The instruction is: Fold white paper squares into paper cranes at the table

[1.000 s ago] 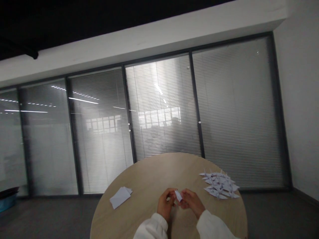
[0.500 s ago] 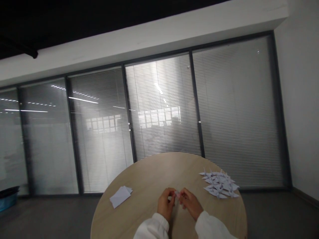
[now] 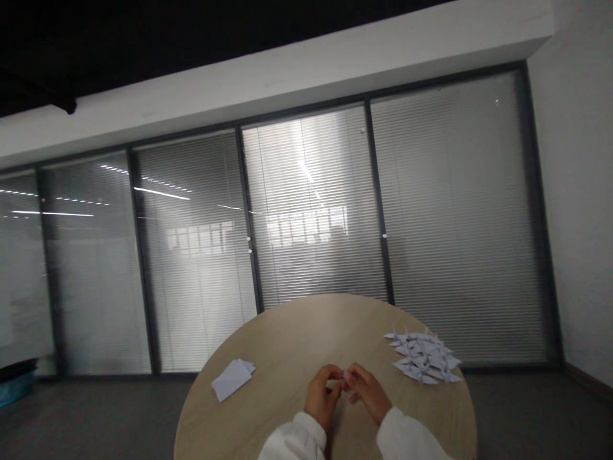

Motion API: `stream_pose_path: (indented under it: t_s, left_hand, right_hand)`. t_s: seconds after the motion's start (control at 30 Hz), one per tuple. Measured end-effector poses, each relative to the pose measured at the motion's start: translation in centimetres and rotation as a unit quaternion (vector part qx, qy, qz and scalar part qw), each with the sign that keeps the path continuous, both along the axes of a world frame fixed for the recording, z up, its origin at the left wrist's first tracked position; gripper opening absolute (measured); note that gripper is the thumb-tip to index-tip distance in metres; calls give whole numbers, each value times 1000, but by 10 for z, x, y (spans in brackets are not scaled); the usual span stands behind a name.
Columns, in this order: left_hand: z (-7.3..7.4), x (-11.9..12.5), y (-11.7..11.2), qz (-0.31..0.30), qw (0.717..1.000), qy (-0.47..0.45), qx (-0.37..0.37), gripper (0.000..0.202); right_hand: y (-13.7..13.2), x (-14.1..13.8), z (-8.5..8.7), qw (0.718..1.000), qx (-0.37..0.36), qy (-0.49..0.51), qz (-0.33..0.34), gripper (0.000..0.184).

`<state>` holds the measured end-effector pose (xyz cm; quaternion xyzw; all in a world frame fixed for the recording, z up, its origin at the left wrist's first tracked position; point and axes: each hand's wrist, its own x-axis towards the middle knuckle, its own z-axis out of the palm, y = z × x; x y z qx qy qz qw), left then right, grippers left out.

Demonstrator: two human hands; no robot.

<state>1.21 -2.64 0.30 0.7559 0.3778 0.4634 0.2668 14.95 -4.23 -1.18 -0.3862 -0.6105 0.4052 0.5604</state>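
My left hand (image 3: 322,395) and my right hand (image 3: 368,391) meet over the near middle of the round wooden table (image 3: 282,342). Between their pinched fingertips is a small piece of folded white paper (image 3: 343,375), mostly covered by the fingers, so its shape does not show. Both hands are closed on it. On the right side of the table lies a cluster of several folded white paper cranes (image 3: 425,359), pointed tips sticking up. A few flat white paper sheets (image 3: 232,379) overlap on the left side.
Behind the table stands a partition of glass panels with blinds (image 3: 313,211) in dark frames. A bin with a blue bag (image 3: 18,385) sits on the grey floor (image 3: 119,412) at the far left. A white wall (image 3: 575,211) closes off the right.
My fingertips have shifted slightly around the small paper, and less of it shows now. The paper sheets and the cranes lie as before.
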Motion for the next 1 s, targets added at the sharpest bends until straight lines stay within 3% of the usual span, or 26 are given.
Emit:
stream_pose_path:
  t_s: [0.13, 0.27, 0.63, 0.9, 1.0]
  left_hand:
    - [0, 6, -3, -19, 998, -53, -22, 16]
    - [4, 8, -5, -66, 985, -128, -91, 20]
    - [9, -1, -1, -130, 923, -247, -264, 30]
    - [12, -1, -7, -164, 867, -319, -346, 23]
    - [7, -1, -3, -163, 865, -320, -349, 23]
  right_hand:
    - [0, 2, 1, 1000, 23, -14, -10, 34]
    - [-2, 2, 3, 998, 42, -26, -29, 33]
    - [-1, 3, 6, 999, 30, -18, -19, 30]
    - [-5, 3, 13, 999, 24, 26, -22, 24]
    - [-4, 2, 12, 999, 21, 25, -21, 22]
